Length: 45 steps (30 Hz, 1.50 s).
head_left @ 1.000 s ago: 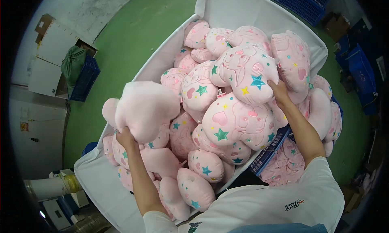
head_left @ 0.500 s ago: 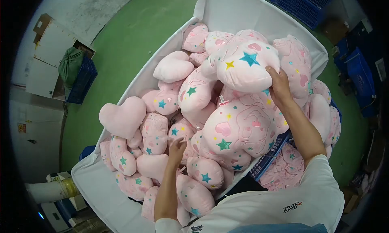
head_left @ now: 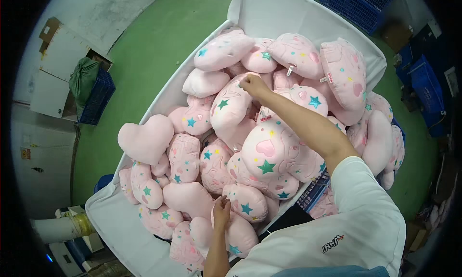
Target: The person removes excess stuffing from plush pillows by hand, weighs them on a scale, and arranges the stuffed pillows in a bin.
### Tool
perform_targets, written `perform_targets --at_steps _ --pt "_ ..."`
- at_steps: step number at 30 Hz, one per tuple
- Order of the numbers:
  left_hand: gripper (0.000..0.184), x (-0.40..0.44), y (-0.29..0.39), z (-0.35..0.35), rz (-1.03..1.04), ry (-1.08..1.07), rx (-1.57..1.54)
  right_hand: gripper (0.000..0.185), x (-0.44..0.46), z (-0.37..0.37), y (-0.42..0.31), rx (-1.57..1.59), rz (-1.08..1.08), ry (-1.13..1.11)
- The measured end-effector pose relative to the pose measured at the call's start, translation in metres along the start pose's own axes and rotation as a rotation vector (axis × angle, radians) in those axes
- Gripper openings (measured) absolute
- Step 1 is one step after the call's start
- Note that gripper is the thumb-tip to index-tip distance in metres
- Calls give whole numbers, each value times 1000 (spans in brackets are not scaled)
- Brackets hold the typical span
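Observation:
My right hand [head_left: 254, 86] reaches across the pile, its fingers curled closed at the upper end of a long pink plush pillow [head_left: 230, 107] with a green star. My left hand [head_left: 221, 212] is low in the pile, fingers bent together, beside a pillow with a blue star [head_left: 245, 204] and against a rounded pillow [head_left: 243, 234]. What its fingertips hold, if anything, is hidden. Under my right forearm is a large pillow with a pink heart [head_left: 265, 149]. A pillow with a teal star [head_left: 224, 52] lies at the far left of the pile.
A white fabric-lined bin [head_left: 284, 9] holds the pillows. A plain heart-shaped pillow [head_left: 146, 139] rests by its left rim. A blue crate [head_left: 312, 188] with pink fabric stands near my body. Another crate [head_left: 96, 96] with a green bag stands on the green floor at left.
My right hand has let go of the starred pillow and moved left; a pillow now lies at the pile's far left. My left hand has moved down toward me.

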<state>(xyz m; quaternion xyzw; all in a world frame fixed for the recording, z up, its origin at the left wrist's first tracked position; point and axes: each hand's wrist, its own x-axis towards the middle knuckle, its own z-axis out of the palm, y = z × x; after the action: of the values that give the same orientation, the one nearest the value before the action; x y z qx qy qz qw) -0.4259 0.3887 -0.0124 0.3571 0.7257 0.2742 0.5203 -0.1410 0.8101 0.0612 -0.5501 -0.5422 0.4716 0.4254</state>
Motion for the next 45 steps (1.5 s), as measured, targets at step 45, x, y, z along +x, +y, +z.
perform_targets --at_steps 45 --pt "71 -55 1 5 177 -58 580 33 110 -140 -117 -992 -769 658"
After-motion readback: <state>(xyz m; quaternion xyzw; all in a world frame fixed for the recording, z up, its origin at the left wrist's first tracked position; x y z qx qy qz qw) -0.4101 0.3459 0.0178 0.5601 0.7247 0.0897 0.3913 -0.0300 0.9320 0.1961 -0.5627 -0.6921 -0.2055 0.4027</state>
